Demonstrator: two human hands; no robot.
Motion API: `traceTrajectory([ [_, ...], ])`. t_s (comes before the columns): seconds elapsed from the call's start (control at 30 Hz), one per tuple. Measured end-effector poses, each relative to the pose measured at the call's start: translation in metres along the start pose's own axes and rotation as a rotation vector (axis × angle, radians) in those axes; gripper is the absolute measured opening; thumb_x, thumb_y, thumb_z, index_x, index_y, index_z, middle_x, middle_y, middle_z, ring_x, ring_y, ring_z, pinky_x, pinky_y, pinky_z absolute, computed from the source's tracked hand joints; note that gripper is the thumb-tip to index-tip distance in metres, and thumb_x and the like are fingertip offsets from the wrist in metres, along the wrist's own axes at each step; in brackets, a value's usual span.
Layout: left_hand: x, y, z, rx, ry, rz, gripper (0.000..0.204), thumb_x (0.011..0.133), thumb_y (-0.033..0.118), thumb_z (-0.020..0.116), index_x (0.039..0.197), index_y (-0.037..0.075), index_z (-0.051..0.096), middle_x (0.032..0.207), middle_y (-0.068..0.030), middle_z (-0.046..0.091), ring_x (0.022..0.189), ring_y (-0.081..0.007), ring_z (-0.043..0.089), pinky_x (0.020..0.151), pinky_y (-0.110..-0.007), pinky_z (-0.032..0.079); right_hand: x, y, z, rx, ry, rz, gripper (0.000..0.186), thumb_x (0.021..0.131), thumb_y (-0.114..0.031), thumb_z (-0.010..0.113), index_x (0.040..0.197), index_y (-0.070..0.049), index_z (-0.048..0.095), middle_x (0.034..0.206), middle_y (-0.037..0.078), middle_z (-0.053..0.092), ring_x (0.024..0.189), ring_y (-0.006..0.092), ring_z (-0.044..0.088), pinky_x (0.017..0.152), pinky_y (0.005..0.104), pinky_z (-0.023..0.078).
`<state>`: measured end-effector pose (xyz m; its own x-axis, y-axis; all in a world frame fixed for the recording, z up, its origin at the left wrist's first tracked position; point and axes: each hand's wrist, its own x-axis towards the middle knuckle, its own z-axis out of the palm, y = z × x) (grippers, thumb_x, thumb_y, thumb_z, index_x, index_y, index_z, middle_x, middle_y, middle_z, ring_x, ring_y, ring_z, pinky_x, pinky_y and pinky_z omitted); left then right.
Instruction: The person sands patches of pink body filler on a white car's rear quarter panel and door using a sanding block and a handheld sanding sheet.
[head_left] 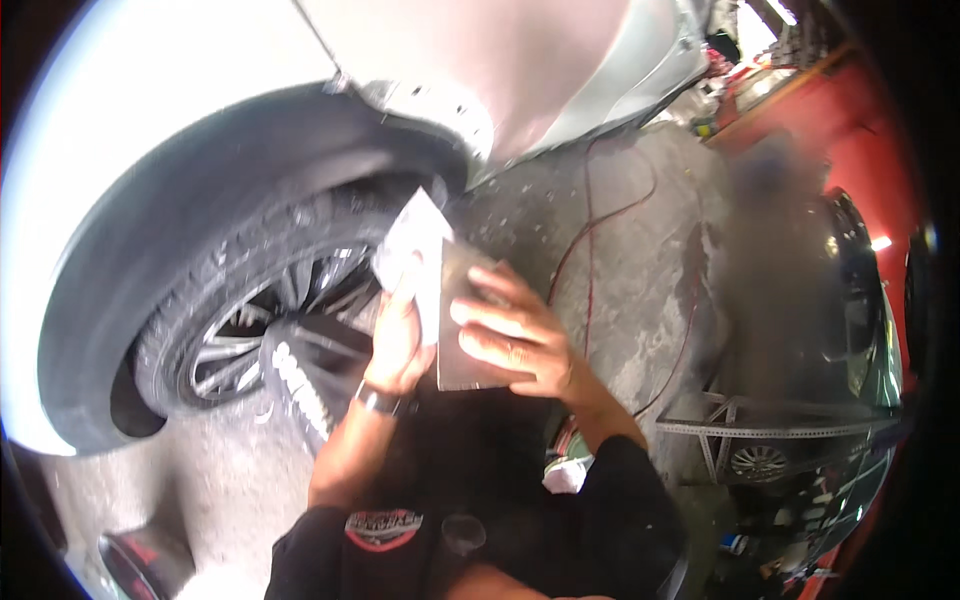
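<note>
In front of the wheel, both of my hands are on a sheet of sandpaper [458,372] with a grey-brown face. My right hand [522,340] lies across that face with its fingers bent over it and its thumb hidden. A white sheet [418,228], creased and pointed at the top, sticks up along the left edge; whether it is the sandpaper's back or a separate piece, I cannot tell. My left hand [397,338], with a dark watch on the wrist, pinches the white part, its thumb in front and most fingers hidden.
Close on the left stands a light-coloured car [420,45] with its tire [165,345] and spoked wheel [240,345]. A red hose [590,225] snakes over the concrete floor [640,270]. A metal frame [780,430] is at right, and a dark bucket-like container [140,565] lower left.
</note>
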<state>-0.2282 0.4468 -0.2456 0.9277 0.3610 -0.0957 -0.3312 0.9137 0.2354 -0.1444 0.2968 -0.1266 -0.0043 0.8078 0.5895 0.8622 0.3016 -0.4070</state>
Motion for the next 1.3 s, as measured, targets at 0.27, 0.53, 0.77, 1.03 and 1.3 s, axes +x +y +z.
traceTrajectory([
  [0.27, -0.004, 0.003, -0.001, 0.263, 0.096, 0.407, 0.031, 0.099, 0.024, 0.069, 0.124, 0.006, 0.063, 0.114, -0.0042, 0.07, 0.101, -0.0151, 0.068, 0.085, -0.033, 0.058, -0.026, 0.048, -0.017, -0.465, -0.23, 0.265, 0.048, 0.084, 0.007, 0.062, 0.131, 0.0, 0.062, 0.133, 0.018, 0.061, 0.118, 0.0355, 0.061, 0.097, 0.0408, 0.053],
  [0.53, -0.011, -0.003, 0.019, 0.501, 0.34, 0.341, 0.026, 0.101, 0.018, 0.068, 0.076, 0.016, 0.062, 0.074, 0.0121, 0.054, 0.064, 0.0006, 0.04, 0.056, -0.022, 0.03, -0.079, 0.019, 0.046, 1.163, 0.73, 1.184, 0.027, 0.101, -0.026, 0.063, 0.115, -0.003, 0.07, 0.113, 0.003, 0.068, 0.1, 0.0114, 0.064, 0.086, 0.0328, 0.051],
  [0.77, -0.025, -0.02, 0.001, 0.596, 0.211, 0.411, 0.019, 0.102, 0.02, 0.065, 0.11, 0.003, 0.067, 0.104, -0.0012, 0.067, 0.09, -0.0106, 0.061, 0.08, -0.028, 0.048, -0.078, 0.077, -0.011, 0.19, 0.553, 1.045, 0.022, 0.097, -0.013, 0.067, 0.114, 0.001, 0.068, 0.102, 0.007, 0.073, 0.093, 0.0162, 0.068, 0.083, 0.0336, 0.055],
  [1.03, -0.017, -0.001, 0.016, 0.298, 0.257, 0.183, 0.034, 0.102, 0.025, 0.065, 0.127, 0.002, 0.063, 0.114, -0.0089, 0.071, 0.099, -0.0172, 0.068, 0.09, -0.032, 0.054, -0.11, 0.075, 0.023, -0.241, -0.081, 0.421, 0.035, 0.094, 0.003, 0.057, 0.128, 0.001, 0.063, 0.119, 0.016, 0.065, 0.114, 0.0286, 0.063, 0.1, 0.0375, 0.049],
  [1.3, -0.015, -0.007, 0.002, 0.344, 0.284, -0.067, 0.039, 0.098, 0.025, 0.069, 0.129, 0.004, 0.061, 0.118, -0.0075, 0.07, 0.104, -0.0228, 0.069, 0.093, -0.04, 0.056, -0.067, 0.028, -0.022, 0.395, 0.292, 0.375, 0.044, 0.09, 0.005, 0.058, 0.134, -0.003, 0.062, 0.124, 0.015, 0.067, 0.115, 0.0296, 0.065, 0.099, 0.0373, 0.051],
])
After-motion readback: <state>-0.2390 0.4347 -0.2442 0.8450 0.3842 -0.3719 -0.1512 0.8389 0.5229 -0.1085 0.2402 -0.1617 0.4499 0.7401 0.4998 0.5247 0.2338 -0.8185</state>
